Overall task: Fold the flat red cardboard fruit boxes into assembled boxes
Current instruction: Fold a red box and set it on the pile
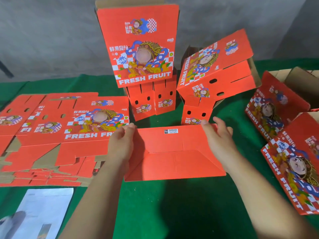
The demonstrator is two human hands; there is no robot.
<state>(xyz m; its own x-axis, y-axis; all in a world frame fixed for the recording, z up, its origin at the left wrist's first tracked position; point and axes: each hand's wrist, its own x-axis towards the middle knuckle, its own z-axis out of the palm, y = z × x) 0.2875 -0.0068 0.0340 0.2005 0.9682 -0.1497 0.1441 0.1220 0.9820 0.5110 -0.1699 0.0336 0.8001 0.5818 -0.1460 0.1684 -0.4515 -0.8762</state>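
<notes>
Pressing the half-folded box point(172, 152) on the green table point(172, 204), the left hand point(120, 144) seems to curl round its left wall while the right hand point(219, 135) lies flat-fingered; uneven pressure may spring the bottom flaps. Flat blanks point(60, 131) wait left; the leaning finished boxes point(139, 45) behind could topple.

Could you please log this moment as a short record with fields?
surface: green table
box in work: red box at centre, bottom side up, barcode label on top
left hand: on the box's left edge
right hand: fingers straight, on the box's right edge
flat stack: left of the box, unfolded
assembled boxes: piled behind
more boxes: at right, lying on their sides
paper sheet: near left corner
</notes>
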